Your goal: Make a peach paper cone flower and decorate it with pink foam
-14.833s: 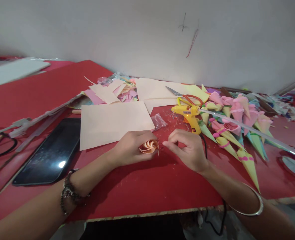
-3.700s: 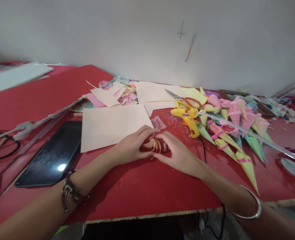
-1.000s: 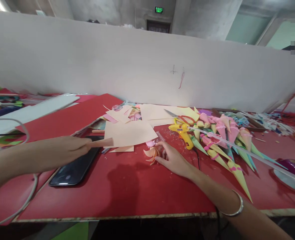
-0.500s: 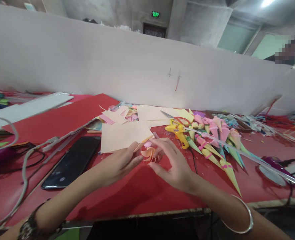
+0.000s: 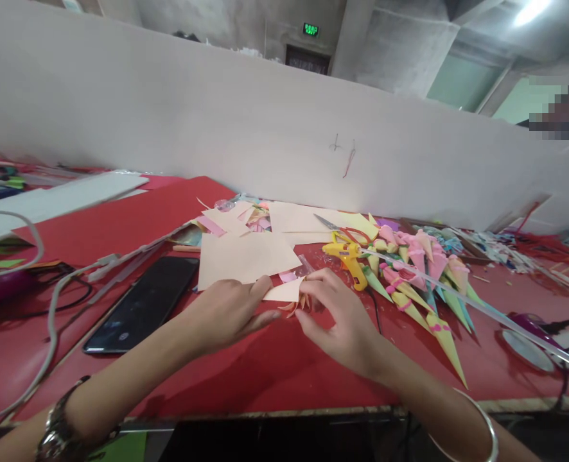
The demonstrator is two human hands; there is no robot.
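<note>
Compared with half a second ago, the small paper piece (image 5: 284,292) has been turned: it was seen nearly edge-on above the paper swirl (image 5: 304,303), and now its pale face is shown and much of the swirl is covered. A second ago the piece was held by the left hand (image 5: 227,314) off to the side, over the phone (image 5: 142,308); it has since been brought across to the swirl. The exit sign (image 5: 311,30), out of view some seconds ago, is now seen above the partition (image 5: 207,128).

The piece is held at its left end by the left hand, with the thumb lowered and stretched out. Its right end is met by the fingers of the right hand (image 5: 342,321), which is curved beside the swirl with thumb and fingers parted; whether the swirl is gripped cannot be told.

The swirl is placed at the middle of the red surface (image 5: 246,378), nearer than the large pale sheet (image 5: 246,256). Only thin, curved orange-peach petals are left showing below and right of the piece.
</note>
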